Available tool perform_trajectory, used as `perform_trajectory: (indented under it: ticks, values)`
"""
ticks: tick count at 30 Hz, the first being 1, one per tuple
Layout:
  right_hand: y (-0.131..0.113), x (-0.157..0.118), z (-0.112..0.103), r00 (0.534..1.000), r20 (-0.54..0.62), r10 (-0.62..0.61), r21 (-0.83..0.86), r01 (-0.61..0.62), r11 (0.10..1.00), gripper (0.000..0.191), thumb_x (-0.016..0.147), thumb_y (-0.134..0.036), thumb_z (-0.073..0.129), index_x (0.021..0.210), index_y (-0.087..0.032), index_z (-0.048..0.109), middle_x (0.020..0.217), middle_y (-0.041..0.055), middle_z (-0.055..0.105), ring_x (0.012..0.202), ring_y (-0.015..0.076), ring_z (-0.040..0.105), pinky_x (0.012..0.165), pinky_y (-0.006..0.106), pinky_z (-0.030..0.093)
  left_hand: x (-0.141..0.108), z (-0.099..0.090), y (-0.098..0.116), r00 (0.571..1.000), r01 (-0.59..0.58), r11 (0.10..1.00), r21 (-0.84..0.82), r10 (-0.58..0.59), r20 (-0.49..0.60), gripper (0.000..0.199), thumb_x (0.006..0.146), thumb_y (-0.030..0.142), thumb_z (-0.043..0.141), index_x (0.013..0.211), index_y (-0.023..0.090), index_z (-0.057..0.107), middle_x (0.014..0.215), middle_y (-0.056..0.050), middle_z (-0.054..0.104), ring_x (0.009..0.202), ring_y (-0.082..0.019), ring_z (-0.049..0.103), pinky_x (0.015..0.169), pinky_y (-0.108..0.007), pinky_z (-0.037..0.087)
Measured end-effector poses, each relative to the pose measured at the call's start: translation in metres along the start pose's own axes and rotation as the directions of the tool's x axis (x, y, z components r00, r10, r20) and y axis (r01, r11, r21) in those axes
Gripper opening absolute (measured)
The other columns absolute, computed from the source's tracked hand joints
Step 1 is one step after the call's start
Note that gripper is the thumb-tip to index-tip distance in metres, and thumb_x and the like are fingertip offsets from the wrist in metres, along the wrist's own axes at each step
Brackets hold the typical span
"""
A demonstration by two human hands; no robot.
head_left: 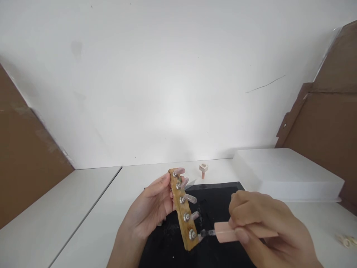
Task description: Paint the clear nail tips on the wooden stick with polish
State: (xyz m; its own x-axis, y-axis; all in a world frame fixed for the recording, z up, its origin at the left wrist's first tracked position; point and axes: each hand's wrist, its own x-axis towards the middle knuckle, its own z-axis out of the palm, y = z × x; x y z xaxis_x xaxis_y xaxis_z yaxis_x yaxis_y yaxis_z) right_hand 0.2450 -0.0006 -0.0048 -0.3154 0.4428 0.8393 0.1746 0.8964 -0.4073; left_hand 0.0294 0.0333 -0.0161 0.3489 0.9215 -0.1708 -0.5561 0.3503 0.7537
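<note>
My left hand (157, 204) is closed on a narrow wooden strip (182, 216), held tilted with its upper end away from me. Along the strip sit several round metal studs (186, 217), each bearing a clear false nail tip (190, 198). In my right hand (262, 223) is a nail polish brush (225, 232) with a peach, flat-sided handle, pinched between thumb and fingers. Its dark brush end meets the lowest nail tip (200, 238) in the picture; whether they touch is hard to tell.
A black mat (223, 193) lies under my hands on the white table (92, 230). Behind it stands a small pinkish object (203, 170). A white box (290, 171) is at the right, with small pale rings (346, 242) near the edge. Brown panels (331, 119) flank the white wall.
</note>
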Motion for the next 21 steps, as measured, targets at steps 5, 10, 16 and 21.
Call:
perform_trajectory:
  ticks: [5, 10, 16, 21]
  values:
    - [0.003, -0.005, -0.006, 0.995, 0.102, 0.02, 0.0, -0.02, 1.0, 0.025, 0.077, 0.002, 0.047, 0.078, -0.024, 0.049, 0.053, -0.0064, 0.055, 0.047, 0.0086, 0.049, 0.046, 0.02, 0.037, -0.002, 0.005, 0.001, 1.0, -0.005, 1.0, 0.004, 0.005, 0.013, 0.022, 0.093, 0.025, 0.056, 0.103, 0.014, 0.072, 0.087, -0.006, 0.061, 0.073, -0.014, 0.06, 0.069, -0.028, 0.052]
    - [0.003, -0.01, -0.012, 0.991, 0.122, 0.057, -0.19, -0.033, 0.981, 0.026, 0.079, 0.002, 0.049, 0.075, -0.023, 0.046, 0.055, -0.0077, 0.046, 0.047, 0.0079, 0.044, 0.046, 0.02, 0.033, -0.007, 0.004, 0.0, 0.999, -0.007, 1.0, -0.007, 0.007, 0.034, 0.023, 0.094, 0.024, 0.054, 0.103, 0.014, 0.072, 0.09, -0.006, 0.063, 0.077, -0.015, 0.062, 0.071, -0.029, 0.053]
    - [0.006, -0.01, -0.004, 0.999, 0.044, 0.001, -0.079, 0.002, 0.997, 0.022, 0.081, 0.0, 0.049, 0.079, -0.022, 0.051, 0.055, -0.0061, 0.052, 0.047, 0.0082, 0.048, 0.046, 0.02, 0.035, -0.003, -0.003, 0.003, 0.999, -0.016, 1.0, -0.011, 0.016, 0.039, 0.022, 0.093, 0.025, 0.056, 0.104, 0.014, 0.072, 0.09, -0.006, 0.064, 0.076, -0.015, 0.062, 0.072, -0.03, 0.054]
    - [0.004, -0.008, -0.007, 0.994, 0.108, 0.019, -0.079, -0.011, 0.997, 0.024, 0.079, 0.001, 0.048, 0.077, -0.022, 0.048, 0.054, -0.0069, 0.049, 0.048, 0.0077, 0.047, 0.046, 0.02, 0.034, -0.002, 0.002, 0.003, 0.999, -0.013, 1.0, -0.007, 0.013, 0.036, 0.022, 0.093, 0.026, 0.057, 0.104, 0.014, 0.072, 0.088, -0.006, 0.064, 0.073, -0.014, 0.061, 0.068, -0.028, 0.052]
